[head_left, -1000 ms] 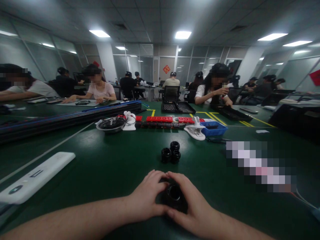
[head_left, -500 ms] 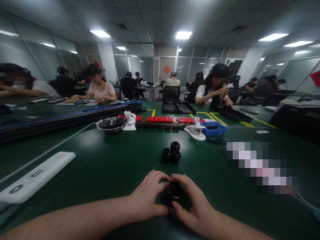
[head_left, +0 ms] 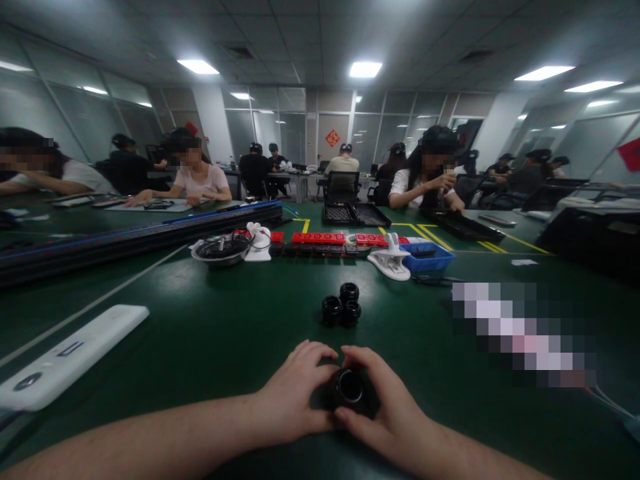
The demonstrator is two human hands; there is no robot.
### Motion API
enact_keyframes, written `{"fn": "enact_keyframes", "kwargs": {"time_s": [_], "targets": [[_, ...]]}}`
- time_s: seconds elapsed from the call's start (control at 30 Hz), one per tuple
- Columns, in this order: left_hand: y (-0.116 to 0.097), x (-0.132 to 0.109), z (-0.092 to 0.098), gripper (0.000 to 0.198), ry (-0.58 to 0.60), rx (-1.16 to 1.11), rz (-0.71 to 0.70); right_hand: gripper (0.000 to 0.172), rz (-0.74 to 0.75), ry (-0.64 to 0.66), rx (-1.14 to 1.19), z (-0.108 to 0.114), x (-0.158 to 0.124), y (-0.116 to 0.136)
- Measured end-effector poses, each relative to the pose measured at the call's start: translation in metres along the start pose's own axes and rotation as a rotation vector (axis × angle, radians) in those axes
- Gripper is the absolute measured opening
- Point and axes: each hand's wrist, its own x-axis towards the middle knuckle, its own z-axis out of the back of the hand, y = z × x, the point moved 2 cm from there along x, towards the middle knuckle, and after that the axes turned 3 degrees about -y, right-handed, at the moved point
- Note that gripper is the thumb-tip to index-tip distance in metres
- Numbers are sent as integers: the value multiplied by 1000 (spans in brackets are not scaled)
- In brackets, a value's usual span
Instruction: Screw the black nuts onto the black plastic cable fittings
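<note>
A glossy black hollow round part [head_left: 350,388] stands on the green table between my two hands, its opening facing up toward me. My left hand [head_left: 297,390] curves around its left side, the thumb low and the fingertips near its far edge. Around the right side curls my right hand [head_left: 393,403], thumb at the near edge and fingers behind the rim. Part of the piece's side is hidden by my fingers. Just beyond my hands, three similar black round parts [head_left: 341,305] sit clustered on the table.
A white elongated device [head_left: 95,350] lies at the left. Farther back are a metal bowl [head_left: 220,260] with black items, a red-and-black strip [head_left: 320,243], a white clamp [head_left: 391,262] and a blue bin [head_left: 425,261]. Several people sit around the room.
The fingers of my right hand have shifted slightly around the black round part, and its rim sits a little differently. The three clustered parts stay put.
</note>
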Motion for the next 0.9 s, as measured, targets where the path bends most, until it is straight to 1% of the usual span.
{"fn": "enact_keyframes", "kwargs": {"time_s": [0.13, 0.27, 0.33, 0.5, 0.57, 0.7, 0.8, 0.9], "targets": [[-1, 0, 0, 45, -6, 1, 14, 60, 31, -23, 18, 0, -2, -1], [-2, 0, 0, 46, -11, 3, 9, 67, 61, 61, 5, 1, -1, 5], [-2, -1, 0, 45, -16, -3, 3, 70, 69, 74, -2, 3, 0, 8], [-2, -1, 0, 47, 0, -10, 17, 68, -18, 16, -2, 3, 3, 6], [-2, -1, 0, 44, -2, -7, 22, 65, -39, -3, 5, 2, 2, 3], [-4, -1, 1, 40, -8, -4, 21, 58, -9, -44, 27, 0, 0, -1], [-5, -1, 2, 44, -2, -2, 24, 58, 27, -59, 38, 1, -1, 0], [-4, -1, 2, 47, -2, 1, 16, 63, 55, 2, 35, 2, -2, 4]]}}
